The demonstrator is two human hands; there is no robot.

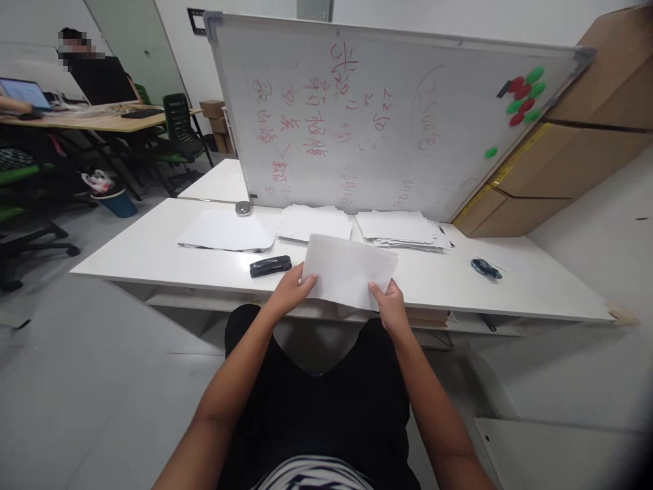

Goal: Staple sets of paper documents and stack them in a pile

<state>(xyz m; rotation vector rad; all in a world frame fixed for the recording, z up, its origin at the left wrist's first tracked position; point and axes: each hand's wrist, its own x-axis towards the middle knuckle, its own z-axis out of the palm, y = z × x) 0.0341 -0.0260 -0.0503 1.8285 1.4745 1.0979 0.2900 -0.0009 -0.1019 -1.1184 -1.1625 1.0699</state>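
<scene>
A white sheaf of paper [349, 269] is held up over the table's front edge; how many sheets it has I cannot tell. My left hand [293, 291] pinches its left edge, thumb on top. At the lower right corner my right hand [390, 305] grips it the same way. Just left of my left hand lies a black stapler [270, 266]. Behind the held paper are two paper stacks, a middle one [313, 223] and a right one [400, 228]. Another paper stack [227, 231] lies at the left, with a small round grey object [243, 208] on its back edge.
A whiteboard [382, 136] with red writing and magnets stands along the table's back. Cardboard boxes [576, 160] are stacked at the right. A dark blue object [486, 269] lies on the white table [535, 289]. Far left, a person sits behind a monitor [105, 80].
</scene>
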